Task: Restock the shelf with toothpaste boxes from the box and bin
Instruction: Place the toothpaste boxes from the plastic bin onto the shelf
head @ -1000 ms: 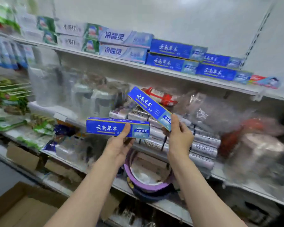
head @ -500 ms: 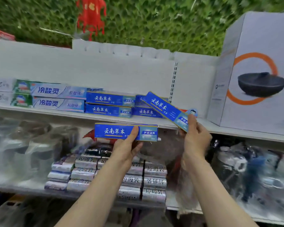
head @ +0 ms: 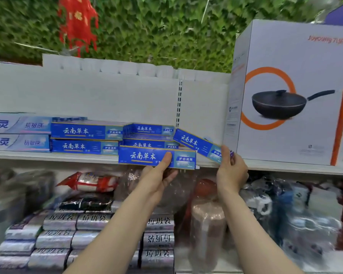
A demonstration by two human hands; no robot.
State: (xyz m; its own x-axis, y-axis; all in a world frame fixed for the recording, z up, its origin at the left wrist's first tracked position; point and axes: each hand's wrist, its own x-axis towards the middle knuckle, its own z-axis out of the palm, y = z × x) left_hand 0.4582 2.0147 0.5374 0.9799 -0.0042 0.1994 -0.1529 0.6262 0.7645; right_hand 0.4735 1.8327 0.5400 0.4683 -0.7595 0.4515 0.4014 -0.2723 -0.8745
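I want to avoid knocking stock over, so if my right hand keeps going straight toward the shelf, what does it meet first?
Probably the right-hand stack of blue toothpaste boxes: the tilted box in your right hand leads that way. Depth is unclear; the wok carton sits close on its right.

Toothpaste boxes (head: 86,138) on shelf (head: 53,156), left of wok carton (head: 291,91)

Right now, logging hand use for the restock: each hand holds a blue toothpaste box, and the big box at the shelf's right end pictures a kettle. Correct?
Not quite. The head view shows the big box picturing a lidded black pan, not a kettle. The rest holds: the left hand and the right hand each hold a blue toothpaste box.
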